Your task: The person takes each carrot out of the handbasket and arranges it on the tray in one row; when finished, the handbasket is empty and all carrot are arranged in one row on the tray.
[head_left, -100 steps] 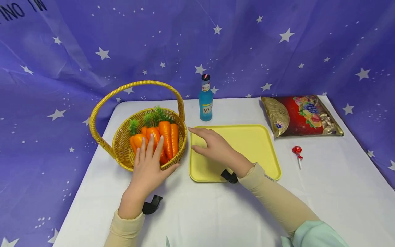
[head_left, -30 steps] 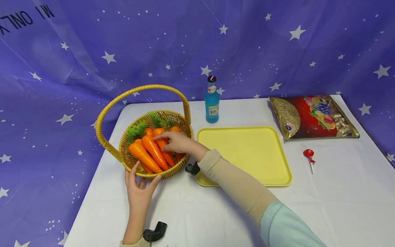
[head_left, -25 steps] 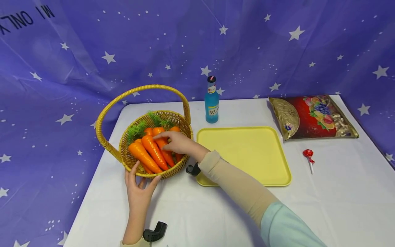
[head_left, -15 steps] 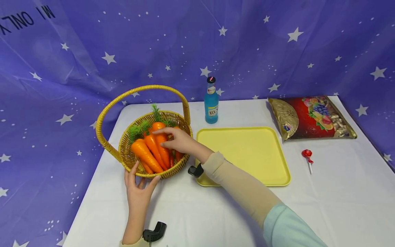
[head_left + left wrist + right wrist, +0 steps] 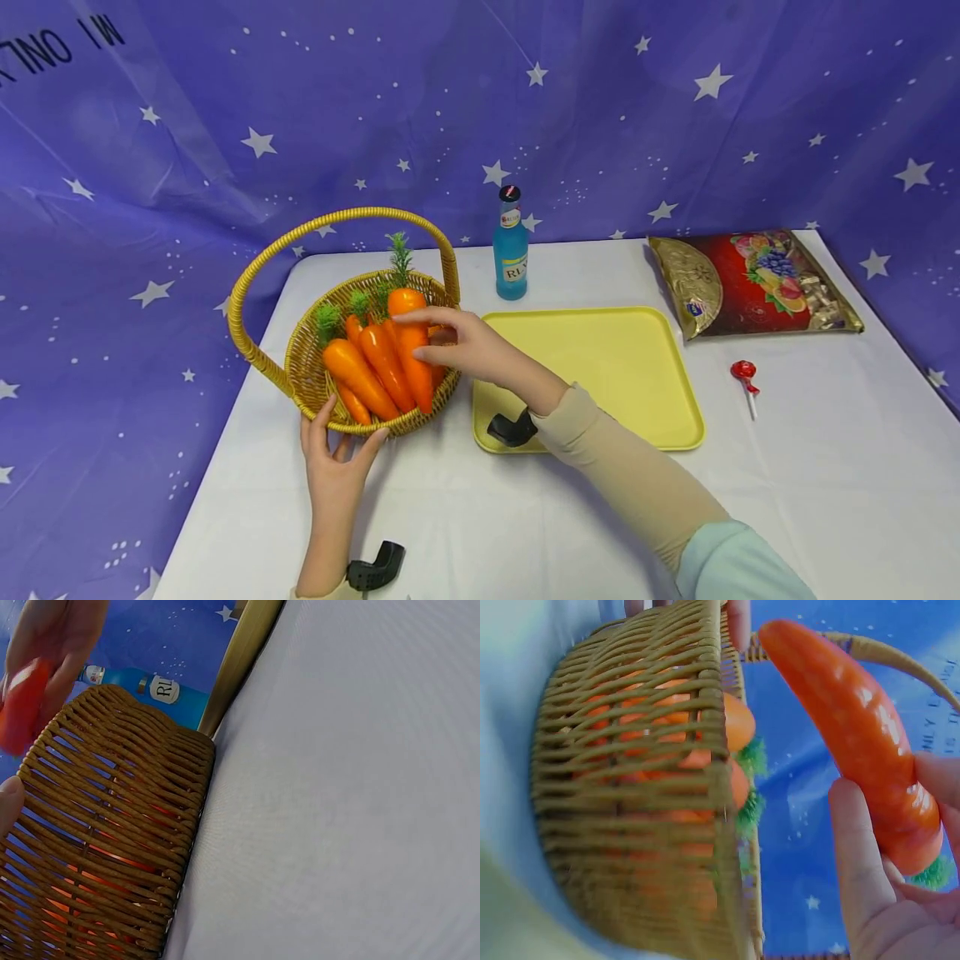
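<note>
My right hand (image 5: 468, 342) pinches a shiny orange carrot (image 5: 411, 346) with a green tuft, between thumb and fingers. In the right wrist view this carrot (image 5: 855, 727) is raised clear of the wicker basket (image 5: 637, 787), its tip toward the rim. Several other carrots (image 5: 360, 379) lie in the basket (image 5: 300, 350), tufts toward the back. At the basket's near side, my left hand (image 5: 335, 467) holds the rim, thumb and fingers spread apart along it. Close up, the left wrist view shows the woven wall (image 5: 112, 825) and the left thumb (image 5: 9, 802) at its edge.
A yellow tray (image 5: 585, 379) lies right of the basket, under the right wrist. Behind it stands a blue bottle (image 5: 512, 250). A red and gold candy bag (image 5: 757, 283) and a red lollipop (image 5: 744, 375) lie on the right. The basket's tall handle (image 5: 337, 215) arches overhead.
My right hand has gone from over the tray into the basket, taken hold of a carrot and lifted it up and rightward. My left hand has moved from above the carrots to the basket's near rim.
</note>
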Motion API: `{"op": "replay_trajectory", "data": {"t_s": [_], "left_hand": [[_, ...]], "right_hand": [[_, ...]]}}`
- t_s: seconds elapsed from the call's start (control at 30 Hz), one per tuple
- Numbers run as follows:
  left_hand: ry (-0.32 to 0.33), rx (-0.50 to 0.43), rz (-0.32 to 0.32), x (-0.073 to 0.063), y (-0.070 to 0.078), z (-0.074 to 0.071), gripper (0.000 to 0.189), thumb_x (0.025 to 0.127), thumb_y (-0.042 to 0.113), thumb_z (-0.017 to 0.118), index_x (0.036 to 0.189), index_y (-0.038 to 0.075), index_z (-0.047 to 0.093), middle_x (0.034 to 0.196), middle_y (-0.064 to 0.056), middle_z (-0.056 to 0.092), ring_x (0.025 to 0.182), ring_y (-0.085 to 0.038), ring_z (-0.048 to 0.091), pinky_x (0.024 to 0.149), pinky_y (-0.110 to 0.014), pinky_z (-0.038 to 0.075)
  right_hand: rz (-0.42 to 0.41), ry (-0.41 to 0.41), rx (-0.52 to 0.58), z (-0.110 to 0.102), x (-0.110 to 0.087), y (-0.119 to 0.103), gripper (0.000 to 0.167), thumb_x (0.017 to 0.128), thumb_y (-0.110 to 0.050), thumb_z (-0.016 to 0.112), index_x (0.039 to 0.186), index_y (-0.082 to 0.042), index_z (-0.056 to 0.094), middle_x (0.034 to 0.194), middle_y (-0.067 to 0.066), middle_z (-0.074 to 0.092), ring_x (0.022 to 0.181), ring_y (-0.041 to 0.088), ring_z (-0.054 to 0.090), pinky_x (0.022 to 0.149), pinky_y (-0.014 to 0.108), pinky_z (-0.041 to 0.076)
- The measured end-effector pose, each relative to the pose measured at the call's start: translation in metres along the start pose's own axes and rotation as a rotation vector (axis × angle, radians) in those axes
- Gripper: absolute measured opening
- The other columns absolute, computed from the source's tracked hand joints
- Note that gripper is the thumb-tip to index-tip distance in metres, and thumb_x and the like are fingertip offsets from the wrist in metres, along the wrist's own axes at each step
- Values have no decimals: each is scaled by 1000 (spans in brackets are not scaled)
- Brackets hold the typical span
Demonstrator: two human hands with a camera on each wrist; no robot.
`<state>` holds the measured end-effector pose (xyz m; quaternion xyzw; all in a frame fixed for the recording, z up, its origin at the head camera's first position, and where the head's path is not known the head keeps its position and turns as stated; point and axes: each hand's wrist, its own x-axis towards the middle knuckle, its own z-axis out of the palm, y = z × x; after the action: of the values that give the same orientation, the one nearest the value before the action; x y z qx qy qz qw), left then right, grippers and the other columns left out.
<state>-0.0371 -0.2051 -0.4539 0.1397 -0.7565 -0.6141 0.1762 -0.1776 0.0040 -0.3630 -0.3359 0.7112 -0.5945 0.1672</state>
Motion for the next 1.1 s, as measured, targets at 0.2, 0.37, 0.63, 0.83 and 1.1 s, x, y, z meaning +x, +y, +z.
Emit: {"op": "replay_trajectory", "data": {"t_s": [0.2, 0.37, 0.63, 0.83, 1.1], "left_hand": [[-2, -9, -8, -1, 0, -1, 82, 75, 2, 82, 145, 11, 40, 159, 2, 4, 140, -24, 21, 96, -10, 38], [-6, -20, -22, -2, 4, -1, 80, 77, 4, 81, 145, 10, 40, 159, 3, 1, 142, -25, 20, 98, -12, 37], [-5, -5, -26, -2, 7, 1, 77, 78, 7, 81, 144, 11, 41, 159, 2, 0, 142, -25, 18, 98, -12, 36], [-5, -21, -24, -1, 6, 2, 80, 78, 4, 81, 145, 10, 39, 159, 1, 1, 142, -25, 18, 98, -11, 36], [-1, -42, -12, 0, 5, 2, 80, 76, 1, 81, 145, 8, 39, 159, 0, 1, 142, -24, 19, 98, -11, 36]], "right_hand": [[15, -5, 0, -18, -42, 12, 43, 92, -12, 67, 133, -15, 59, 128, 1, 56, 102, 20, 60, 87, 34, 51], [99, 48, 32, -26, -66, 34, 46, 92, -9, 66, 136, -16, 56, 133, 5, 53, 101, 26, 60, 84, 38, 52], [300, 115, 39, -25, -73, 60, 49, 92, -3, 62, 140, -11, 52, 130, 18, 50, 90, 26, 60, 75, 38, 55], [335, 140, 6, -18, -70, 72, 51, 91, 1, 62, 140, -6, 50, 128, 23, 49, 79, 24, 61, 70, 35, 54], [377, 161, -96, -10, -66, 64, 51, 90, -4, 66, 139, -14, 53, 129, 20, 49, 78, 24, 62, 70, 35, 54]]}}
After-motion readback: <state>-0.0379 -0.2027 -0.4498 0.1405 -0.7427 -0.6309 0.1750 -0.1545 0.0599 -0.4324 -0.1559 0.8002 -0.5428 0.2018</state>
